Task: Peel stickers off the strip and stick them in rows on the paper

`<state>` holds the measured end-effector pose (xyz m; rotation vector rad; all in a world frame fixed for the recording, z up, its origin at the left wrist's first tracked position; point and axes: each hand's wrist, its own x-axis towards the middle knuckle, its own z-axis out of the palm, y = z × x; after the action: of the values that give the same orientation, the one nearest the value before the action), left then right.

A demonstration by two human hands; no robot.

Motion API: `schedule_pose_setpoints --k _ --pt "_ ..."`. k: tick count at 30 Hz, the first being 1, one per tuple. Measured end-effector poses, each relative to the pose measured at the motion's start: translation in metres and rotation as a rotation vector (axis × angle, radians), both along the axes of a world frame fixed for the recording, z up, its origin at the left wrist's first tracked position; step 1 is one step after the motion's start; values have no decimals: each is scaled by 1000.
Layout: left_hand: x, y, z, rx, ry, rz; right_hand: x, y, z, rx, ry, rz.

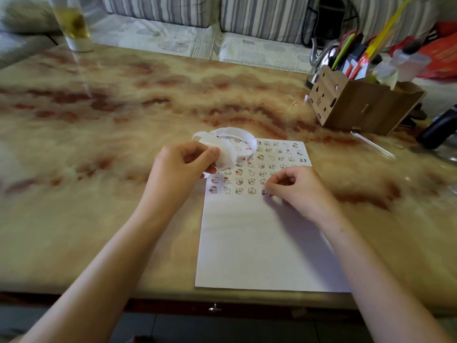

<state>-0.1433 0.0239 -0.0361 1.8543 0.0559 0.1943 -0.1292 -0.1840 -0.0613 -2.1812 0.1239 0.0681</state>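
Observation:
A white sheet of paper (259,243) lies on the marble table, its upper half filled with several rows of small cartoon stickers. My left hand (183,167) pinches a curled white sticker strip (237,144) between thumb and fingers, holding it over the paper's top left corner. My right hand (294,189) rests on the paper with curled fingers, its fingertips pinching a small sticker (265,193) down at the end of the lowest row.
A cardboard organiser (358,102) full of pens and tools stands at the back right, with a kettle behind it. A tall glass of yellow drink (73,26) stands at the back left. A black object (437,129) lies at the right edge.

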Motion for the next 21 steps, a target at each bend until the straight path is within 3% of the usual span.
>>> schedule_pose_setpoints --k 9,21 --pt "1 0 -1 -6 1 -6 -1 1 -6 -84 -90 -2" --pt "0 0 -1 8 3 -5 3 -5 -11 -20 -102 -17"
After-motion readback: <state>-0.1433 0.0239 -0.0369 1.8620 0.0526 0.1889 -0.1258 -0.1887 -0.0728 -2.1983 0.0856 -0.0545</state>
